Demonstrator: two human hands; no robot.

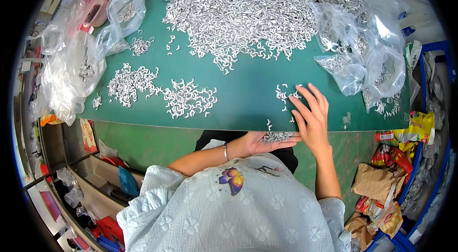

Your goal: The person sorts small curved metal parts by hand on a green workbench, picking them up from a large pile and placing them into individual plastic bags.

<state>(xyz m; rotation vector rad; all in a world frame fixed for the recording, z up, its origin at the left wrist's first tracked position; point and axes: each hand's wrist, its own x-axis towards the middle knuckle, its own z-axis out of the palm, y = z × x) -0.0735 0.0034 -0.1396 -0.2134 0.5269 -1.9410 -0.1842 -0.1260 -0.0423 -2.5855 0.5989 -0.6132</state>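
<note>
- Curved silver metal pieces (278, 136) are carried as a small heap on the upturned palm of the left hand (272, 146), which is held at and just below the near edge of the green table (248, 92); the palm is spread flat and not closed over them.
- Above it, the fingers of the right hand (312, 116) are spread wide beside a loose scatter (282, 93) of like pieces; whether anything is pinched between them cannot be told.
- Pieces could be spilled onto the green floor (157, 144) if the left palm were tipped or drawn away from the edge, since no raised rim is seen there.
- Pieces lying close to the edge could also be overshot past the palm by too quick a sweep.
- Counts or sorts could be muddled if the two middle piles, the left one (131, 85) and the right one (190, 99), were brushed together, as they are nearly touching.
- The far part of the table is taken up by a large heap (243, 9).
- Reach to the sides is hemmed in by clear plastic bags on the left (71, 73) and on the right (348, 73), by which loose pieces could be snagged.
</note>
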